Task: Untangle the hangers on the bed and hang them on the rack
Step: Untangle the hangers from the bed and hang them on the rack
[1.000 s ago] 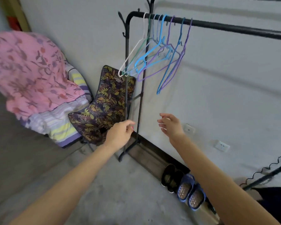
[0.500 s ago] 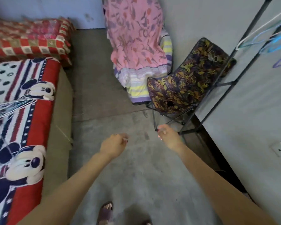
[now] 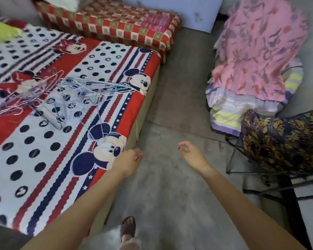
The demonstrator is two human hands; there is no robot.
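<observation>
Hangers [image 3: 61, 94] lie in a tangled heap on the bed [image 3: 43, 141], thin wire ones in pink, white, pale blue and lilac, sprawled across the cartoon-mouse bedspread up at ten o'clock from the hands. One long pale strand trails from the heap down toward the bed's near edge. Left hand [image 3: 129, 160] hangs out over the corner of the mattress, fingers loosely curled, nothing in it, well short of the heap. Right hand [image 3: 190, 153] floats over the grey floor [image 3: 170, 195] at about one o'clock from the left, fingers loosely bent with thumb and forefinger near each other, holding nothing. Both forearms reach in from the bottom of the view. A sandalled foot [image 3: 127, 227] stands on the floor at six o'clock, just beside the bed. Over at two o'clock, a pink flowered cloth [image 3: 260, 47] drapes over a striped pile, and a dark leaf-patterned folding chair [image 3: 282, 141] sits at three o'clock. A red checked mattress [image 3: 116, 26] lies at twelve o'clock, beyond the bed.
</observation>
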